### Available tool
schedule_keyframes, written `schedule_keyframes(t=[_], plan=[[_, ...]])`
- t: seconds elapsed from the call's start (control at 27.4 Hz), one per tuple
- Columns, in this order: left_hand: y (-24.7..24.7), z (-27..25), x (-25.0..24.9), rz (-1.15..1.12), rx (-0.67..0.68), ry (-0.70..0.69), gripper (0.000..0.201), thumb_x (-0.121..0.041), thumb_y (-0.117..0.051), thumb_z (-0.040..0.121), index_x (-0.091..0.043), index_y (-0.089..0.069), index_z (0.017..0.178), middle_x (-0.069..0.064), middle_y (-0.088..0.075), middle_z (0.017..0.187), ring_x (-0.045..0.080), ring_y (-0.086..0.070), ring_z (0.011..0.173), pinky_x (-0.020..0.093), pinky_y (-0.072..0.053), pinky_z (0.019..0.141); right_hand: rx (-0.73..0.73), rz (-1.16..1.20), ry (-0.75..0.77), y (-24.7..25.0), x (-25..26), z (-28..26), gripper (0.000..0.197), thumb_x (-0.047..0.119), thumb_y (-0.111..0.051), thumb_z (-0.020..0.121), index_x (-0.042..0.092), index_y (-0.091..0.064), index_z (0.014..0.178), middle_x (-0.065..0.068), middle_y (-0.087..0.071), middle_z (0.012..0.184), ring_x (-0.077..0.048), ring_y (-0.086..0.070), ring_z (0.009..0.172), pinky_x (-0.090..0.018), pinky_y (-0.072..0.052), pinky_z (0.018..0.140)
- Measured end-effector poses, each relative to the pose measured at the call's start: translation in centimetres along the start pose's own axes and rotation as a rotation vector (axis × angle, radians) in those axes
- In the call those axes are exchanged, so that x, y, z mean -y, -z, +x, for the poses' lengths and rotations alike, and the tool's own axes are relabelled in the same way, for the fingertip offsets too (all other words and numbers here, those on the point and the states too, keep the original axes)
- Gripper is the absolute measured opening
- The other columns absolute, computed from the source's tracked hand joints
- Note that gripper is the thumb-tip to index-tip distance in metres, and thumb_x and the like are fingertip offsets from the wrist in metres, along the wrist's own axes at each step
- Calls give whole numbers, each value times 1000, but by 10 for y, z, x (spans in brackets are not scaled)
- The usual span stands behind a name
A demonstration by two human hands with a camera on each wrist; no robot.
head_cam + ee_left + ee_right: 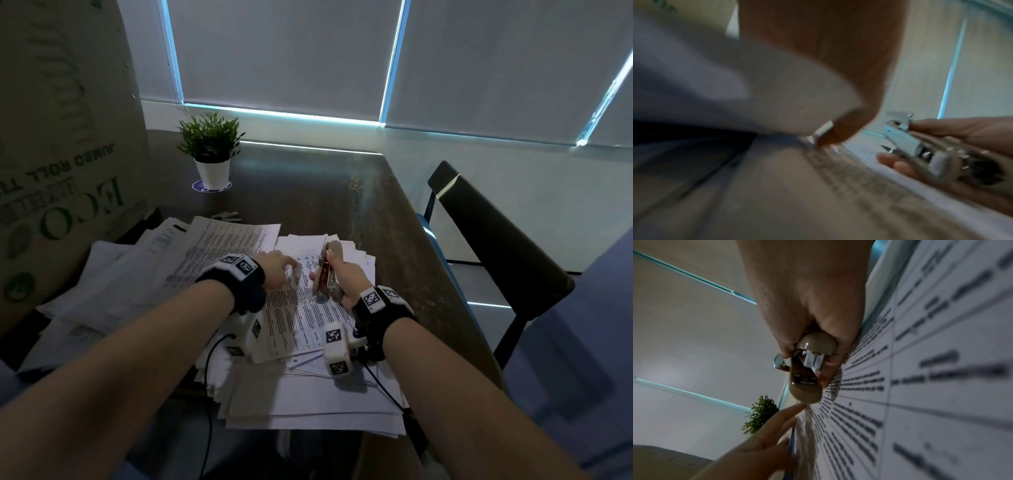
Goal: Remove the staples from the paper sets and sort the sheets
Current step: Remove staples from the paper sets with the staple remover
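A thick stack of paper sets lies on the dark table, topped by a printed sheet. My right hand grips a beige stapler-shaped staple tool, its nose just above the sheet's far part. My left hand is right beside it on the left, fingers curled down. It seems to pinch the edge of a sheet that curves up under the palm. The staple itself is not visible.
A looser pile of sheets spreads to the left against a big cardboard box. Behind stand a small potted plant and a few staple strips. A dark chair is at the table's right edge. Wrist cables trail over the stack.
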State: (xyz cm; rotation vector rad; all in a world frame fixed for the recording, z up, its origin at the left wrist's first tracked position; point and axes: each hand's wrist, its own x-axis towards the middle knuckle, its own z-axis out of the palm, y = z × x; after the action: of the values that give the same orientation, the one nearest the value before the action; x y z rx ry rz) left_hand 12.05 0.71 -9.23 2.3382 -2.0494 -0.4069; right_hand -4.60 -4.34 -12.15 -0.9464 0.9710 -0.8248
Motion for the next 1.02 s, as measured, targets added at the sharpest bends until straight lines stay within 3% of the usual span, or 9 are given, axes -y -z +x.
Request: schedule_keyframes(t=[0.11, 0.29, 0.4, 0.51, 0.58, 0.66, 0.77, 0.88, 1.02], plan=[[-4, -1, 24, -15, 20, 148, 67, 4, -44, 88, -33, -33, 143, 11, -30, 149, 34, -45, 126, 40, -43, 96, 27, 25, -8, 2, 0, 1, 27, 27, -55, 101, 1, -58, 99, -19, -67, 89, -33, -70, 91, -37, -62, 63], [5, -9, 45, -40, -12, 191, 59, 5, -45, 89, -21, -36, 141, 15, -54, 128, 27, -55, 100, 32, -45, 80, -23, -81, 32, 0, 0, 2, 30, 31, -57, 99, 3, -58, 89, -18, -66, 87, -29, -68, 79, -32, -57, 52], [6, -4, 33, -116, -137, 231, 37, -10, -46, 95, -7, -46, 132, 14, -55, 128, 31, -55, 113, 36, -46, 90, -250, -728, 175, 1, 3, 9, 53, 61, -49, 91, 11, -63, 79, -11, -67, 85, -28, -65, 78, -39, -56, 72], [7, -4, 35, -317, -160, 366, 53, -21, -59, 91, -3, -42, 138, 14, -55, 128, 32, -56, 113, 35, -45, 88, -360, -1052, 191, 9, 14, 8, 67, 64, -39, 94, 5, -70, 102, -17, -67, 110, -36, -61, 106, -40, -47, 95], [9, -4, 38, -439, -236, 435, 58, -18, -64, 88, -2, -40, 139, 17, -53, 133, 34, -53, 117, 36, -44, 92, -271, -1124, 176, 17, 20, 5, 63, 59, -39, 98, 4, -68, 101, -16, -67, 106, -34, -61, 106, -37, -45, 95], [10, -5, 36, -501, -340, 398, 54, -11, -63, 89, -3, -41, 138, 17, -52, 135, 33, -50, 121, 36, -41, 96, -169, -1135, 180, 23, 26, -2, 57, 56, -42, 99, 5, -66, 96, -12, -67, 97, -28, -62, 95, -31, -43, 82], [15, -9, 22, -566, -408, 290, 59, -6, -59, 91, -10, -33, 143, 18, -51, 131, 33, -52, 114, 33, -41, 84, -78, -1049, 172, 29, 33, -11, 48, 53, -54, 95, 7, -66, 91, -10, -65, 92, -24, -61, 87, -30, -44, 74], [24, -14, 12, -681, -366, 220, 56, -5, -60, 89, -11, -37, 139, 19, -52, 124, 28, -51, 95, 33, -42, 75, -115, -984, 160, 39, 45, -16, 41, 46, -63, 91, 6, -69, 96, -11, -70, 97, -26, -67, 94, -35, -54, 83], [27, -21, 3, -862, -80, 181, 47, 0, -67, 84, -7, -49, 127, 18, -52, 119, 35, -59, 104, 49, -53, 86, -214, -1266, 149, 49, 63, -19, 46, 50, -68, 83, 8, -66, 101, -10, -67, 106, -28, -61, 106, -44, -51, 94]])
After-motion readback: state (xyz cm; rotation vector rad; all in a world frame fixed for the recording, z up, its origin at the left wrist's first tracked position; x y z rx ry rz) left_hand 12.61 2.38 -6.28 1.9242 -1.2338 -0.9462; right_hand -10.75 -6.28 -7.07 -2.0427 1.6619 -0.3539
